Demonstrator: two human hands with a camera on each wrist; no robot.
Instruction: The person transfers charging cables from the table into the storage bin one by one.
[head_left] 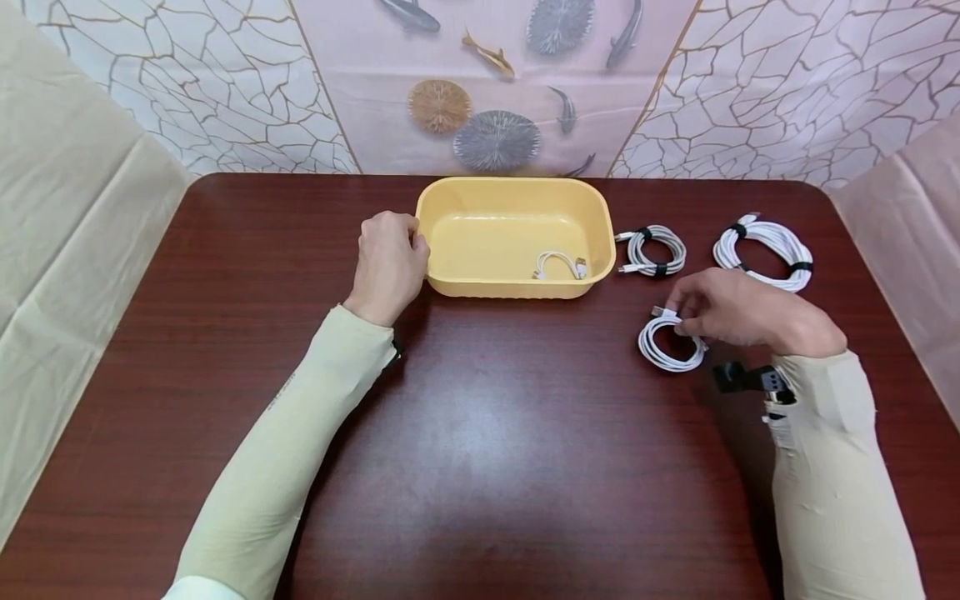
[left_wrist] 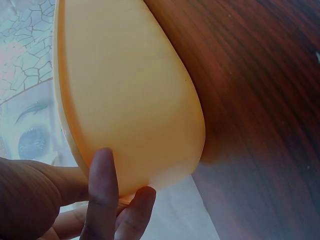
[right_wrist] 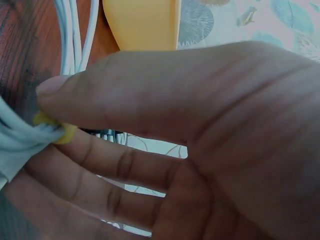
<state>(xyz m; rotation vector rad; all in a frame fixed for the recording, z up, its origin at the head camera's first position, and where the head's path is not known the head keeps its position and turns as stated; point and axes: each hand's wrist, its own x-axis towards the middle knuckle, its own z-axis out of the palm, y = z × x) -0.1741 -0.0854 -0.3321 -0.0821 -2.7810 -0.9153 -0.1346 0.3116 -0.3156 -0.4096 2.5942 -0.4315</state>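
At the left end of a yellow plastic bin (head_left: 498,289), my left hand (head_left: 390,265) grips the rim. The left wrist view shows its fingers (left_wrist: 103,175) against the bin's outer wall. Inside the bin, near its front right corner, lies a short white USB cable (head_left: 557,255). To the right, my right hand (head_left: 750,310) pinches a coiled white USB cable (head_left: 670,365) between thumb and fingers. In the right wrist view, a yellow tie (right_wrist: 66,135) binds that coil beside the thumb tip. Its USB plug (head_left: 663,312) points left.
A grey-white coiled cable (head_left: 677,243) with black straps lies just right of the bin. Farther right is a thicker white cable coil (head_left: 780,237), also strapped in black. The brown table (head_left: 480,467) ends at a patterned backdrop (head_left: 240,75).
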